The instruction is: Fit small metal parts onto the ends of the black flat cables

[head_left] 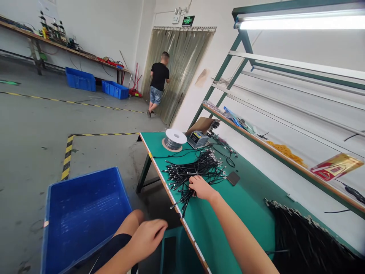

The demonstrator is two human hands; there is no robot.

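Note:
On the green tabletop (pixel 242 213) lies a tangled heap of short black cables (pixel 182 171) with metal connector ends. My right hand (pixel 201 187) reaches onto the near side of this heap, its fingers closed around some of the cables. My left hand (pixel 149 234) hangs over my lap, left of the table edge, with its fingers curled together; whether anything small is inside is hidden. A second, larger pile of black cables (pixel 308 239) lies at the right of the table.
A white spool (pixel 176 136) and a small grey machine (pixel 198 139) stand at the table's far end. A blue bin (pixel 85 213) is on the floor at my left. A shelf rack (pixel 256 140) rises along the right. A person (pixel 159 78) stands by the strip curtain.

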